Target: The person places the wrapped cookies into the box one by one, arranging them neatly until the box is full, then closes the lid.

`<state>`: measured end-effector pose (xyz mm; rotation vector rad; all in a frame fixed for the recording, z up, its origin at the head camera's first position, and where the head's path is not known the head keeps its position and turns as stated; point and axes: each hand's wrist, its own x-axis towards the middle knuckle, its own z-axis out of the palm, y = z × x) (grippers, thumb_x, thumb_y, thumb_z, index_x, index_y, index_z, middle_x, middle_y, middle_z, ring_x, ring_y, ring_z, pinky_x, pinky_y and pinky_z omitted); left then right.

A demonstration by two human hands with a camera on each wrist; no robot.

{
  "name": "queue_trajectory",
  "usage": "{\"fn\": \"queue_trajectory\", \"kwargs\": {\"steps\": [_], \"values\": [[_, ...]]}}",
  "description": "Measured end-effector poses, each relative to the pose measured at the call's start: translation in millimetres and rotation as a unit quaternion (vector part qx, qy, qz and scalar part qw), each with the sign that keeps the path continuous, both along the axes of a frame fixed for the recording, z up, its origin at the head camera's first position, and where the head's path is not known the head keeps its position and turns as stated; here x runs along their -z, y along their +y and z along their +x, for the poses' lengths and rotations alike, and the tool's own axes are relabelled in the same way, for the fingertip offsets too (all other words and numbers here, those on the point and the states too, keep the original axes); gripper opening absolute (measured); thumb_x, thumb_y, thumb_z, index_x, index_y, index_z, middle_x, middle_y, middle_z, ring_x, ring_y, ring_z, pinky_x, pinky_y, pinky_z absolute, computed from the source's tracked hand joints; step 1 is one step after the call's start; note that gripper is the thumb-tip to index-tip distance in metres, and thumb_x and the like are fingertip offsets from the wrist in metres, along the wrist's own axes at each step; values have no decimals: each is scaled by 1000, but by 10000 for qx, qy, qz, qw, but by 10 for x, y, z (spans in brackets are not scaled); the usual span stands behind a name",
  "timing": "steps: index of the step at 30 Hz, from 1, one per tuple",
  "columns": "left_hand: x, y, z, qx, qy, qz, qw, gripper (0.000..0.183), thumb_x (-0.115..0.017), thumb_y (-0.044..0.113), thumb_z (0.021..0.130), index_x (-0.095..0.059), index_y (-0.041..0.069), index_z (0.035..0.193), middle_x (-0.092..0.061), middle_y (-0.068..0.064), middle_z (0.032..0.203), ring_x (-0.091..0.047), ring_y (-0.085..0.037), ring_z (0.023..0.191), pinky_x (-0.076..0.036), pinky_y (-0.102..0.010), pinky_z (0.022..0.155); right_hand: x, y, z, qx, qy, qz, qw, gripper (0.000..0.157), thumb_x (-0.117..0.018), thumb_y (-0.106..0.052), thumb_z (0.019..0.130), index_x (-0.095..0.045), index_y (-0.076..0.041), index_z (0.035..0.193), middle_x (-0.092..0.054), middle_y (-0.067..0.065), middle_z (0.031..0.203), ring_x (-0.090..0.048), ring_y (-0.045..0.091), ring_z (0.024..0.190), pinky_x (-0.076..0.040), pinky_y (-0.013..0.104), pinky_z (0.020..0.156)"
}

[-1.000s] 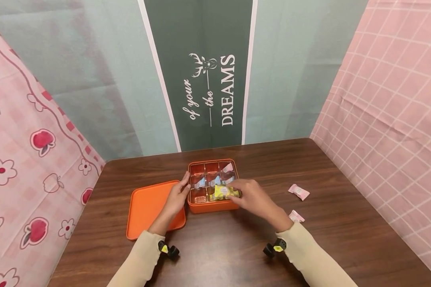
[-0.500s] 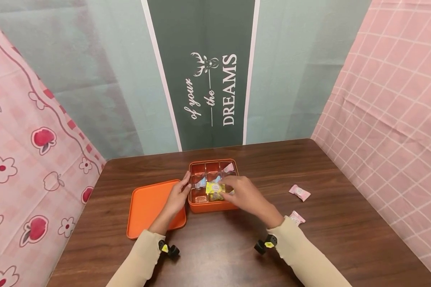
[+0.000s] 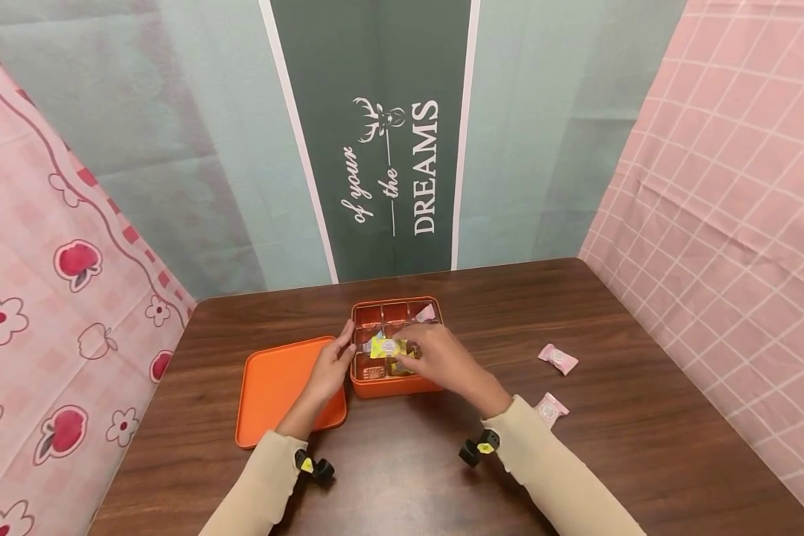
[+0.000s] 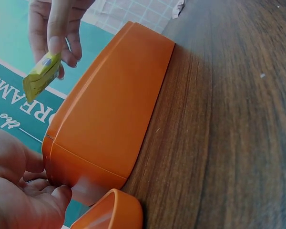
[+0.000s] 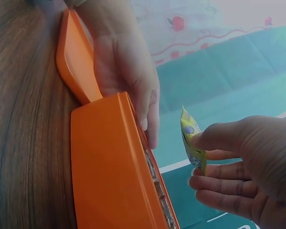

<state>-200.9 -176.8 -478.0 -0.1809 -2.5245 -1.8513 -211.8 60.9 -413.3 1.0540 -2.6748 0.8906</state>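
An orange box (image 3: 397, 386) with a clear divided insert stands near the table's middle. My left hand (image 3: 330, 370) rests against its left side, fingers extended along the wall. Between thumb and fingers, my right hand (image 3: 442, 357) pinches a yellow wrapped candy (image 3: 384, 348), held above the box's left and middle compartments. In the right wrist view, that yellow candy (image 5: 192, 138) is raised off the insert. A pink wrapped candy (image 3: 426, 313) lies in the back right compartment; another yellow one (image 3: 399, 368) sits front middle. Blue wrappers in the middle row are mostly hidden by the right hand.
The orange lid (image 3: 278, 387) lies on the table left of the box, partly under the left forearm. Two pink wrapped candies lie to the right, one farther back (image 3: 558, 359) and another pink candy (image 3: 551, 409) beside the right sleeve. Curtains surround the table's back and sides.
My right hand has carried the yellow candy leftward over the box, from the front right to above the left and middle compartments. The left hand has stayed at the box's side.
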Motion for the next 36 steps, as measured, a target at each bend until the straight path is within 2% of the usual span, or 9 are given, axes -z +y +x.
{"fn": "queue_trajectory", "kwargs": {"steps": [8, 22, 30, 36], "values": [[3, -2, -2, -23, -52, -31, 10000, 52, -44, 4, 108, -29, 2, 158, -21, -9, 167, -16, -24, 154, -18, -48, 122, 36, -92, -27, -72, 50, -32, 10000, 33, -84, -17, 84, -77, -7, 115, -76, 6, 110, -71, 18, 86, -60, 33, 80], [12, -13, -12, -2, 99, 39, 9999, 51, -44, 3, 108, -31, -1, 157, -23, -13, 166, -17, -27, 154, -18, -50, 122, 101, -132, -74, -87, 220, 31, 9997, 31, -84, -16, 84, -77, -7, 113, -76, 6, 108, -70, 17, 86, -60, 32, 80], [-15, -10, 5, -18, 118, -37, 9999, 51, -45, 2, 107, -32, -2, 156, -23, -13, 166, -18, -27, 153, -20, -50, 121, 131, -193, -54, -187, 250, 99, 9995, 29, -83, -18, 86, -77, -4, 111, -76, 8, 107, -72, 23, 94, -59, 36, 85], [-28, -16, -4, 39, 152, 42, 9999, 50, -43, 2, 108, -31, -3, 156, -22, -14, 166, -17, -29, 153, -18, -50, 122, 144, -246, -15, -290, 188, 178, 9992, 28, -83, -18, 86, -77, -4, 110, -76, 7, 104, -69, 18, 82, -59, 31, 76]]}}
